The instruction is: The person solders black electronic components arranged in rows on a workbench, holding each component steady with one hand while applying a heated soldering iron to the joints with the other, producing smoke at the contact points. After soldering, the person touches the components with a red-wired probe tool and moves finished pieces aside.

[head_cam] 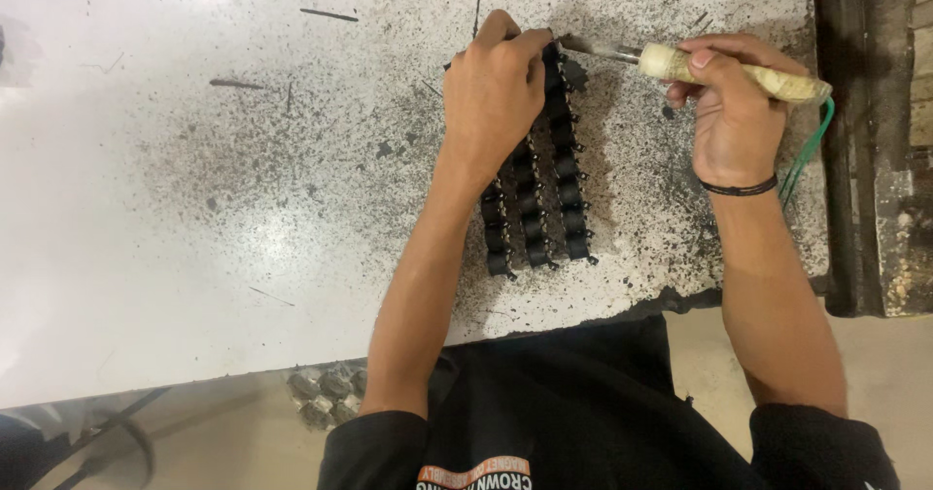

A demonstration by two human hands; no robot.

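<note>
Nearest, three rows of small black parts [533, 208] lie side by side on the speckled white table [194, 208], running away from the table's front edge. The left hand [494, 91] rests on the far half of the rows, fingers pressed down together on the top parts to steady them. Further on, the right hand [731, 101] is closed around the pale handle of a soldering iron [729, 70], whose metal tip touches the far end of the right-hand row. By my judgement the work is at that far end; which parts are finished cannot be told.
</note>
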